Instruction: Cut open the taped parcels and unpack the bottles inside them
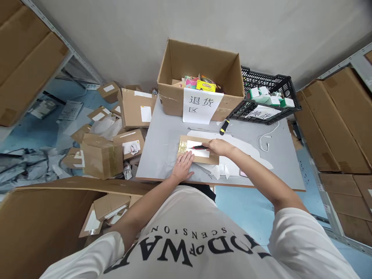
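A small flat cardboard box [214, 159] with a white label lies on the grey table, clear tape across its left end. The fingers of my left hand [183, 166] lie flat and stretched out on its lower left edge, pressing on it. My right hand [218, 147] is closed around a slim red-and-black knife [199, 147], its thin tip pointing left over the label near the taped end. Behind the box rests a black-and-yellow utility knife [224, 127]. White backing sheets [252, 153] and paper scraps [220, 171] lie beside and under the box.
At the back of the table [154, 155] stand a large open carton [171, 101] holding colourful packets and a black crate [271, 118] of small white-and-green boxes. A white cable [263, 141] lies at right. Parcels [101, 155] pile up on the left; a big open carton [37, 224] stands nearer.
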### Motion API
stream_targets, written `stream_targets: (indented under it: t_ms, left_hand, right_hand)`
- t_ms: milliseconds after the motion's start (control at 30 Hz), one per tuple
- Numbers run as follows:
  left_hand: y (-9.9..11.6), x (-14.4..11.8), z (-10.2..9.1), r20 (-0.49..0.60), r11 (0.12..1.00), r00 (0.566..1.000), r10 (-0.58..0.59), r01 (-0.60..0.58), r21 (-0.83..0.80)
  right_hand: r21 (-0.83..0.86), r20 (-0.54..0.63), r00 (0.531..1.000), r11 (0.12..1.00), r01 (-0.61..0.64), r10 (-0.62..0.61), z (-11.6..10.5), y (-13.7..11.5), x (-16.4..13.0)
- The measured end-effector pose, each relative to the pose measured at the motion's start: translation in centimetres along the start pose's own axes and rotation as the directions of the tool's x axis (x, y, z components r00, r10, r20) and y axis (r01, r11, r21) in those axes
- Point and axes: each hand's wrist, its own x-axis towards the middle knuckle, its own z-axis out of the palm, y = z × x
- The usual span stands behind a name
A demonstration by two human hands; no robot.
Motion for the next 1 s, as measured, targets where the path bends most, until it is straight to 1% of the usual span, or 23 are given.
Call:
stream_targets:
  t_ms: [100,267,467,633,800,900,1000]
  left_hand:
    - [0.0,0.0,0.1,-0.006,1.000,1.000,-0.004,0.004,0.002]
    - [0.0,0.1,0.3,-0.011,1.000,1.000,-0.012,0.011,-0.007]
    - [0.2,0.1,0.2,-0.016,1.000,1.000,-0.016,0.016,0.000]
    - [0.6,0.2,0.1,-0.003,0.999,1.000,-0.027,0.027,0.016]
    - [0.8,0.2,-0.2,0.031,0.999,0.999,-0.032,0.031,0.037]
    - [0.8,0.3,-0.3,0.039,0.999,0.999,-0.034,0.032,0.041]
    - [0.7,0.2,-0.4,0.044,0.998,0.998,-0.035,0.033,0.044]
  right_hand:
    - [-0.001,0.025,0.999,0.999,-0.041,0.041,0.3,1.5,-1.7]
    - [-0.007,0.032,0.991,0.992,-0.130,0.130,1.5,4.2,-5.7]
    - [-0.042,0.039,0.982,0.982,-0.182,0.184,3.0,6.1,-9.0]
    - [-0.030,0.039,0.979,0.980,-0.198,0.199,3.9,6.9,-10.9]
    - [-0.047,0.055,0.981,0.982,-0.184,0.187,4.3,7.1,-11.9]
    - [-0.036,0.037,0.981,0.981,-0.191,0.192,4.8,7.1,-12.4]
    - [-0.006,-0.003,0.978,0.978,-0.208,0.208,5.7,7.1,-13.0]
